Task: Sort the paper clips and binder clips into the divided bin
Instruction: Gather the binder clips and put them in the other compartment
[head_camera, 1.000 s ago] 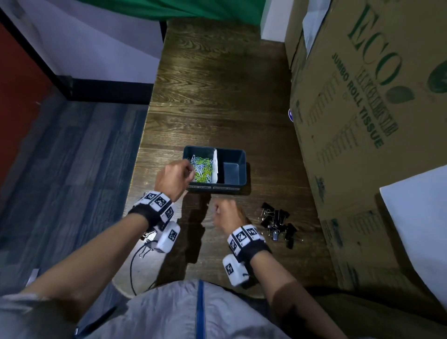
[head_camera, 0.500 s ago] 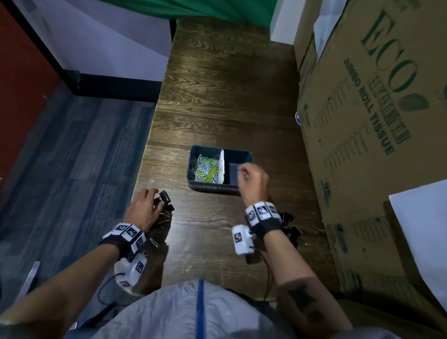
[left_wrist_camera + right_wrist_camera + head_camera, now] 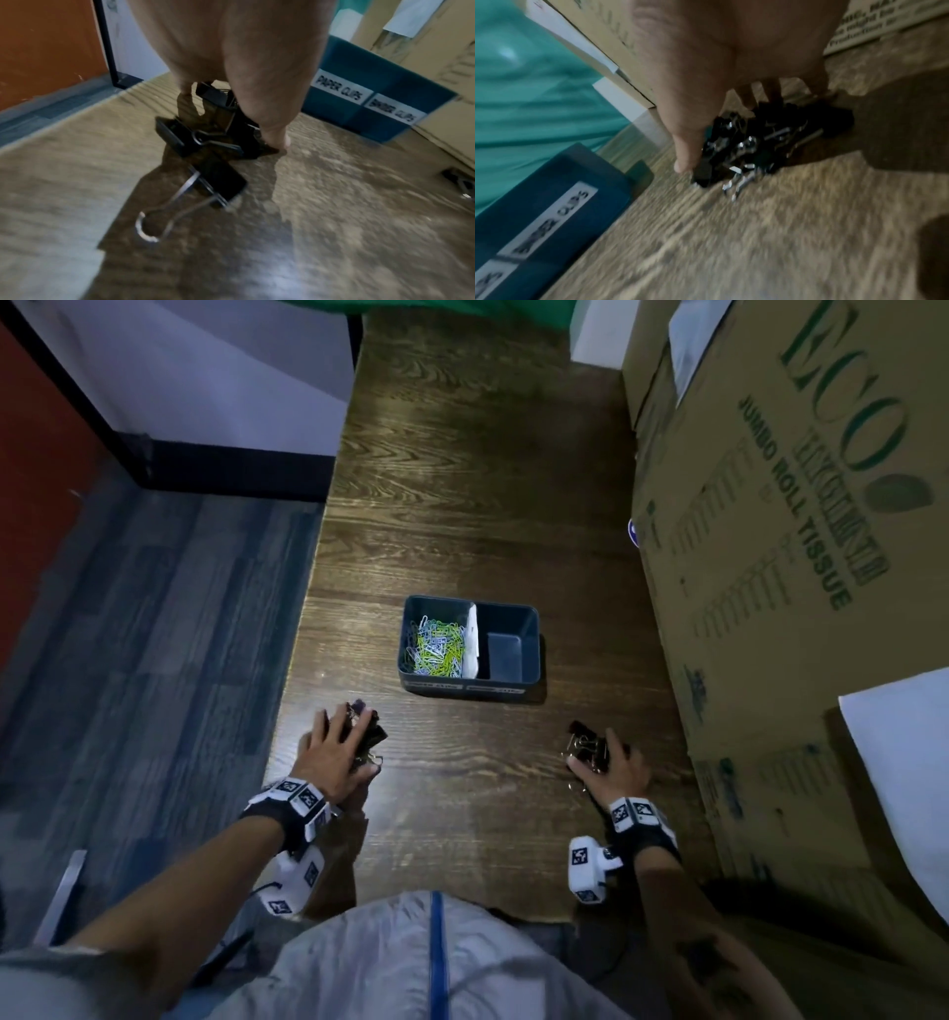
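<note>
A dark blue divided bin (image 3: 470,688) stands mid-table, labelled PAPER CLIPS (image 3: 339,89) and BINDER CLIPS (image 3: 393,111). Coloured paper clips (image 3: 436,644) fill its left compartment; the right compartment (image 3: 506,654) shows only its bare floor. My left hand (image 3: 354,742) reaches down over a pile of black binder clips (image 3: 372,734) near the table's left edge, thumb and fingers curled round them (image 3: 228,117). One clip (image 3: 218,186) lies loose nearer the wrist. My right hand (image 3: 598,755) claws round a second pile of binder clips (image 3: 583,737), its thumb (image 3: 685,160) against a clip.
A tall cardboard box (image 3: 796,557) walls off the table's right side, close to the right hand. The table's left edge (image 3: 303,618) drops to grey flooring just beside the left pile. Bare wood lies between the hands and beyond the bin.
The right hand has come back from over the bin's right compartment to the right pile. The left hand, at the bin one second ago, stays on the left pile and spreads over it.
</note>
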Action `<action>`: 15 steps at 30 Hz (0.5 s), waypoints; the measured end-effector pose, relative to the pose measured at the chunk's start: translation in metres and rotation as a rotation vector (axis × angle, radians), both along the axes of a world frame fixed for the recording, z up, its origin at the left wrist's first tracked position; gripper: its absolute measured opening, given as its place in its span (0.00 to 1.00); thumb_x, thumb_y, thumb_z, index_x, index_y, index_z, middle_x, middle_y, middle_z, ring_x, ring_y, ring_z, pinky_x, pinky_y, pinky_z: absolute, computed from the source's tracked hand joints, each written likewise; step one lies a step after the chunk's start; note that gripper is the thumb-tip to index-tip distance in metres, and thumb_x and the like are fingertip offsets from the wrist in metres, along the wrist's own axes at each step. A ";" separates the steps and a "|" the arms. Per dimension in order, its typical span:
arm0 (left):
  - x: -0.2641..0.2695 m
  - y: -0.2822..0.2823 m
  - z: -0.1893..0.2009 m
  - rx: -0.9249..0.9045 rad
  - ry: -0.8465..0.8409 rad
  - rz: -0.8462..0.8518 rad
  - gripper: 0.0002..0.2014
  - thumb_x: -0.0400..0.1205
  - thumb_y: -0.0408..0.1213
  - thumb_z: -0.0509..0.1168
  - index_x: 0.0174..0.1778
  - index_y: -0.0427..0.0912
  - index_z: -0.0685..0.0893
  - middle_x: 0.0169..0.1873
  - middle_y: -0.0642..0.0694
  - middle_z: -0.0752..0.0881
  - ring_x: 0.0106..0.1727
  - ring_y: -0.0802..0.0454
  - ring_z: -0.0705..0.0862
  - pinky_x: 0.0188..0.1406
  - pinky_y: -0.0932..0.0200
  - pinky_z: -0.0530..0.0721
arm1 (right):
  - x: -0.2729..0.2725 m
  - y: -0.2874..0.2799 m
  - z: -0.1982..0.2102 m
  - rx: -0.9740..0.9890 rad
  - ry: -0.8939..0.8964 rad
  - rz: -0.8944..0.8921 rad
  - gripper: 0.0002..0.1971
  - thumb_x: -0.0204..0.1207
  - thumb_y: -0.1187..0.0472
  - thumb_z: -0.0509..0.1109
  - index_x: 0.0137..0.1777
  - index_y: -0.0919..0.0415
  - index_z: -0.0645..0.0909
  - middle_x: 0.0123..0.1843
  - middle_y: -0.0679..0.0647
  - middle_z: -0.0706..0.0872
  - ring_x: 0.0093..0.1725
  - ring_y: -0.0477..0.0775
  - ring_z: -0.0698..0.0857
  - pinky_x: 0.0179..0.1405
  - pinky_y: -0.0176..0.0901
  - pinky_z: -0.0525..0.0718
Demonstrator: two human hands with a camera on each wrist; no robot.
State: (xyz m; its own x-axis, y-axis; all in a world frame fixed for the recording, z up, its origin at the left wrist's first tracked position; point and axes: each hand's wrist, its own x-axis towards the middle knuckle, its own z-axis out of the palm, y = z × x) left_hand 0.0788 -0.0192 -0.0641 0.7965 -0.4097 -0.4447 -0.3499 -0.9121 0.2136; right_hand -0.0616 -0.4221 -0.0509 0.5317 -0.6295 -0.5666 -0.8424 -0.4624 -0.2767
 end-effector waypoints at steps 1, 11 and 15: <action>-0.005 -0.008 0.000 -0.014 -0.010 -0.036 0.44 0.79 0.60 0.63 0.84 0.56 0.44 0.84 0.40 0.47 0.82 0.29 0.46 0.75 0.31 0.60 | 0.002 0.010 -0.003 -0.009 -0.011 0.026 0.45 0.69 0.34 0.76 0.84 0.36 0.59 0.88 0.61 0.51 0.84 0.72 0.52 0.81 0.72 0.56; -0.041 -0.075 0.000 -0.033 0.102 -0.318 0.45 0.81 0.56 0.64 0.83 0.57 0.39 0.84 0.42 0.43 0.84 0.35 0.43 0.80 0.37 0.56 | 0.021 0.120 -0.002 -0.156 -0.098 0.370 0.30 0.76 0.44 0.72 0.78 0.43 0.72 0.85 0.61 0.60 0.81 0.65 0.62 0.79 0.67 0.60; -0.038 -0.065 0.023 -0.085 0.053 -0.377 0.44 0.79 0.52 0.67 0.84 0.52 0.46 0.83 0.42 0.53 0.83 0.42 0.52 0.77 0.40 0.66 | 0.029 0.133 0.007 -0.031 -0.130 0.452 0.30 0.74 0.46 0.75 0.77 0.42 0.72 0.82 0.56 0.64 0.80 0.62 0.65 0.79 0.62 0.64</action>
